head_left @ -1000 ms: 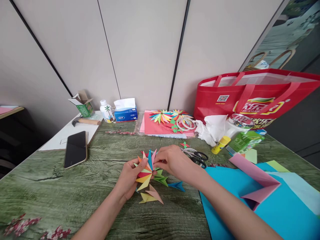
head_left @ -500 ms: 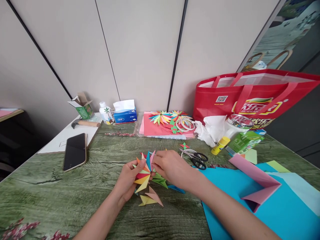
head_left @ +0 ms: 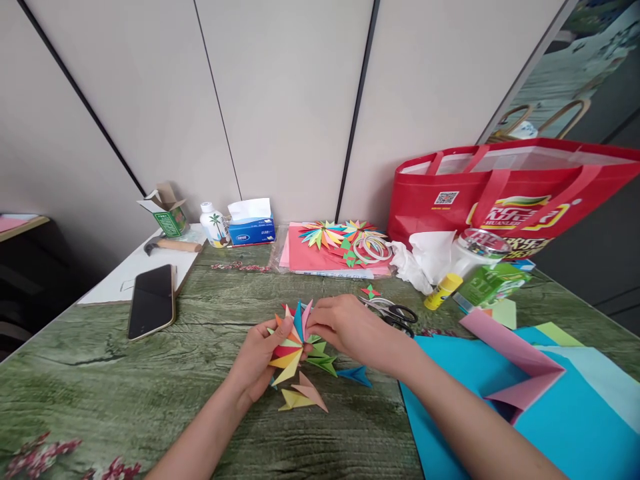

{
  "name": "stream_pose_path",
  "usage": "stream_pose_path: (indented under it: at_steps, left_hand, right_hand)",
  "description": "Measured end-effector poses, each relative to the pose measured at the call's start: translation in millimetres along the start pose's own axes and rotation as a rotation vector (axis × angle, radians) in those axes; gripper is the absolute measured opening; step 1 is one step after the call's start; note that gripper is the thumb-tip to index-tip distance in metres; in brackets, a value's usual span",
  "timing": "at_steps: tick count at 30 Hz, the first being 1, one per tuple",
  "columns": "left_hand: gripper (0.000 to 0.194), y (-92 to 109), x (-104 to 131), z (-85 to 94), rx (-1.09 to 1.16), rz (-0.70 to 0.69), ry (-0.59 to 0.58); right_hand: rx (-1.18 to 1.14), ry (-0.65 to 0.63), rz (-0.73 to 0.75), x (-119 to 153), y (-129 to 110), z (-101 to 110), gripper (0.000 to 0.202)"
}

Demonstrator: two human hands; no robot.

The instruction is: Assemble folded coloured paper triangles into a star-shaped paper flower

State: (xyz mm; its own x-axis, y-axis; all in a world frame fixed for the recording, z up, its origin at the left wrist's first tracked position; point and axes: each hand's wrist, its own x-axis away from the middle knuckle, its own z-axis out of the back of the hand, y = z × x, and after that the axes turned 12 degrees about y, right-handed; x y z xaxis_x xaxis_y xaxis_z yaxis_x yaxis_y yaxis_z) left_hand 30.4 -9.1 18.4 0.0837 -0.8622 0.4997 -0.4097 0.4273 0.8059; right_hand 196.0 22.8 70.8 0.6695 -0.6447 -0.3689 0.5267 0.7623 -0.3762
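Observation:
Between my hands is a many-pointed folded paper star (head_left: pixel 289 348) in red, yellow, orange, blue and pink. My left hand (head_left: pixel 263 353) is closed on its left side, with the thumb lying over the points. At its right edge, the fingers of my right hand (head_left: pixel 345 330) pinch beside a pink point; the fingertips are partly hidden. Loose folded paper pieces lie below and beside the star: a yellow piece (head_left: pixel 296 400), a peach piece (head_left: pixel 311 391), green pieces (head_left: pixel 323 362) and a blue piece (head_left: pixel 355 375).
Scissors (head_left: pixel 393 311) lie beyond my right wrist, near a yellow glue stick (head_left: pixel 443 291). Blue paper sheets (head_left: pixel 460 373) spread under my right forearm, a folded pink strip (head_left: pixel 520 350) on top. A phone (head_left: pixel 151 302) lies left. Finished paper stars (head_left: pixel 323 235) and a red bag (head_left: pixel 425 207) are behind.
The view has shifted slightly. My right hand has edged a little on the star's right side, showing more of the blue piece. My left hand keeps its hold.

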Motion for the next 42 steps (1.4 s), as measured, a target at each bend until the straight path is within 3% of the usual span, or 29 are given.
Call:
stream_pose_path:
  at_steps: [6, 14, 33, 42]
  left_hand:
    - [0.026, -3, -4, 3.9, -0.008, 0.028, -0.04]
    - [0.025, -1, -6, 6.6, -0.02, 0.162, -0.189]
    - [0.027, 0, -2, 4.1, 0.021, 0.178, -0.212]
    - [0.022, -7, -4, 7.7, 0.058, 0.226, -0.256]
  right_hand:
    - [0.01, -0.018, 0.022, 1, 3, -1, 0.022]
    - [-0.065, -0.087, 0.079, 2, 4, 10, 0.027]
    - [-0.095, -0.088, 0.05, 6, 4, 12, 0.017]
    - [-0.039, -0.167, 0.034, 4, -1, 18, 0.018]
